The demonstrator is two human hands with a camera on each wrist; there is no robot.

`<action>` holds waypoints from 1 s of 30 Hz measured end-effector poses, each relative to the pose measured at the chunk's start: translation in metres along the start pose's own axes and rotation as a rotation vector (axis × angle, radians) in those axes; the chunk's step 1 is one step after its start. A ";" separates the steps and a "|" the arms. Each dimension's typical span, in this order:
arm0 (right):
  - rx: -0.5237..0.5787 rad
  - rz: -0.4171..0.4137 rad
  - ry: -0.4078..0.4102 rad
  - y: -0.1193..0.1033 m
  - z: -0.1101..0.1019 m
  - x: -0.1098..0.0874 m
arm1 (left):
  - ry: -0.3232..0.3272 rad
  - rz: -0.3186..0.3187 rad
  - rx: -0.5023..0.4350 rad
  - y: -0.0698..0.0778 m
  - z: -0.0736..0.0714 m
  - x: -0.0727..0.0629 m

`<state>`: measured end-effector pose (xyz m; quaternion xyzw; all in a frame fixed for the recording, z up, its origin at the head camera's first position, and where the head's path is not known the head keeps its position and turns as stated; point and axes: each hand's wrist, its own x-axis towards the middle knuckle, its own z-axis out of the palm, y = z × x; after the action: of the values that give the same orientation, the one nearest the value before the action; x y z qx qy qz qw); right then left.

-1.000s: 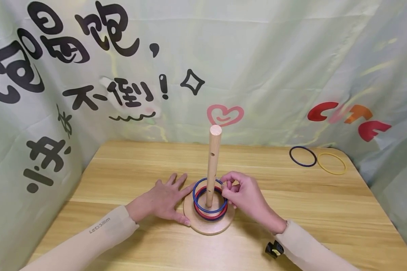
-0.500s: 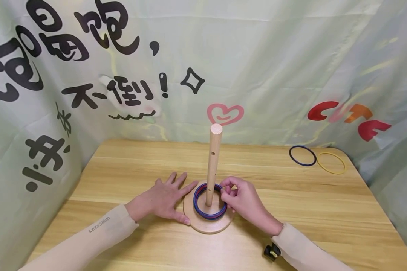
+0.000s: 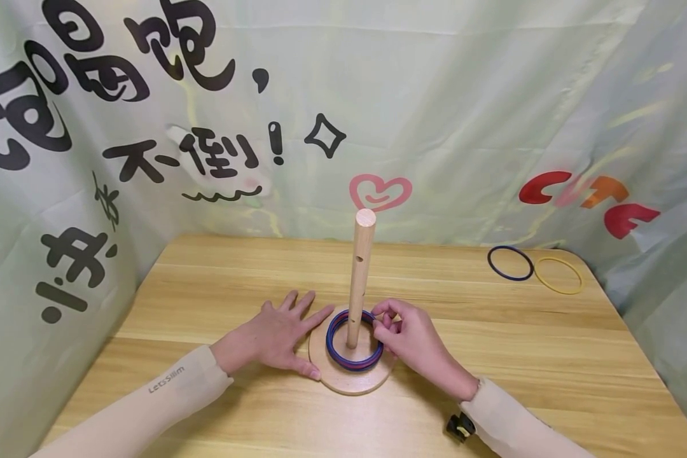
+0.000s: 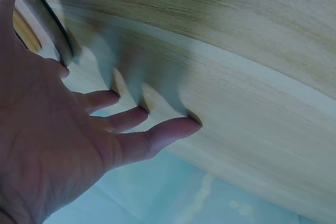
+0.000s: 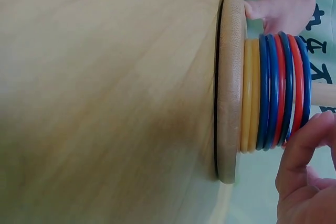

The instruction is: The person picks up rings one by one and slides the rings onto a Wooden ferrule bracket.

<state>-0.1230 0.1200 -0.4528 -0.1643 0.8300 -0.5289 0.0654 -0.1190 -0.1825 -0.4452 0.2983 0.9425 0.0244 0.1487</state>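
Note:
A wooden peg [image 3: 362, 280] stands upright on a round wooden base [image 3: 355, 385]. Yellow, blue and red rings are stacked around the peg, plainest in the right wrist view, with a blue ring [image 5: 306, 72] on top. My right hand [image 3: 415, 331] pinches that top ring at its right side between thumb and forefinger. On the other side, my left hand [image 3: 277, 331] lies with fingers spread, its thumb and forefinger tips at the edge of the base. The left wrist view has the fingertips [image 4: 191, 123] on the tabletop and the base's rim at upper left.
At the table's back right corner lie a dark blue ring [image 3: 509, 278] and a yellow ring [image 3: 561, 292], side by side. A printed curtain [image 3: 464, 127] hangs behind the wooden table [image 3: 235, 261] and along its sides.
My right hand has lowered the blue ring from a tilted position down onto the stack around the peg. In the last half second little has moved. The left hand stays put.

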 end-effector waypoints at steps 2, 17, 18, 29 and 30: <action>-0.005 -0.004 0.014 0.000 -0.002 -0.001 | -0.002 0.000 0.004 0.000 0.000 0.000; 0.048 -0.036 0.130 0.018 -0.040 -0.004 | 0.011 0.007 0.008 0.000 -0.003 -0.003; 0.048 -0.036 0.140 0.021 -0.044 -0.004 | 0.014 0.010 0.007 0.000 -0.003 -0.003; -0.108 -0.051 0.310 0.051 -0.105 0.005 | 0.028 0.026 -0.003 0.001 -0.002 -0.002; -0.133 -0.046 0.325 0.054 -0.111 0.008 | 0.025 0.026 -0.005 0.001 -0.002 -0.002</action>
<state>-0.1726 0.2340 -0.4532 -0.0995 0.8588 -0.4940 -0.0928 -0.1177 -0.1829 -0.4430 0.3097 0.9403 0.0322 0.1375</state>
